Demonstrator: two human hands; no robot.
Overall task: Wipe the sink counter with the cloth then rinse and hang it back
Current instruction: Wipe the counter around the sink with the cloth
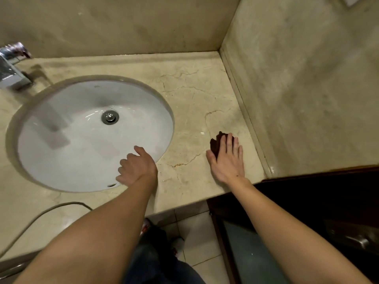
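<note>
- Clearly wiping: right grip [227,158], fingers flat, presses dark cloth [215,144] on worktop [194,93], right of centre
- Left grip [137,167] loose, empty, at sink [71,103] rim
- Next likely needs steady pressure across the worktop

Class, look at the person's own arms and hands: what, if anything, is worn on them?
Nothing visible is worn. The left hand and right hand are bare: no gloves, rings, watch or bracelet. The left forearm and right forearm are uncovered to the picture's edge, so no sleeve shows.
</note>
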